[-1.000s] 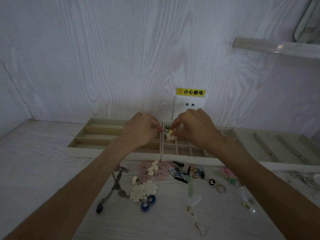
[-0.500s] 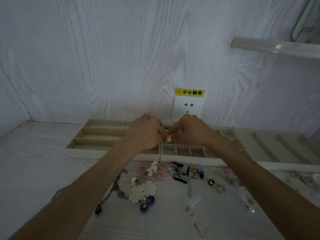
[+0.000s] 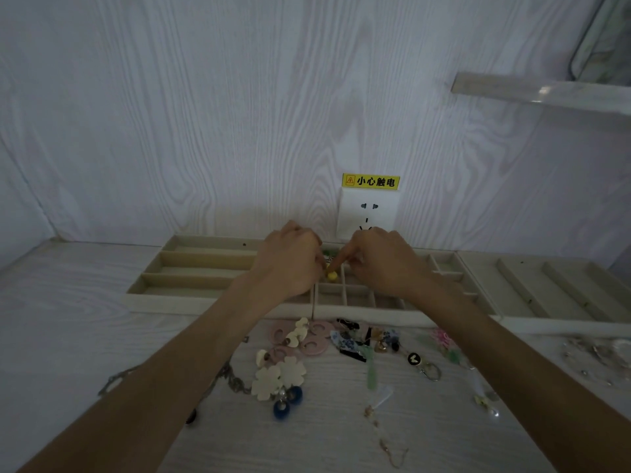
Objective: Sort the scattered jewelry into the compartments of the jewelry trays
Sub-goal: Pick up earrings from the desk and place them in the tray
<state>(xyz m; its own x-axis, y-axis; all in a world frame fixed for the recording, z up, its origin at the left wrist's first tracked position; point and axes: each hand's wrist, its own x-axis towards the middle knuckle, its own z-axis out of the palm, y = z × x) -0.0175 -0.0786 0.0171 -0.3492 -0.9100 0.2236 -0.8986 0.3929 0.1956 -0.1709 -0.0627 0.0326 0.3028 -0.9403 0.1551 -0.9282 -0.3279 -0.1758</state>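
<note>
- Left hand [image 3: 290, 264] and right hand [image 3: 382, 259] grips pinch a yellow earring [image 3: 332, 275] over the middle tray [image 3: 358, 314].
- Risk: small, fiddly; a slip could drop it into the wrong compartment.

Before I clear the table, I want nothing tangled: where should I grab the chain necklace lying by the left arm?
Pinch the chain necklace at its bare middle links, coming straight down from above. It lies flat and slack on the table; its far end runs up against the cream flower earrings, so lifting there would likely drag them along. Part of it is hidden under the arm.
</note>
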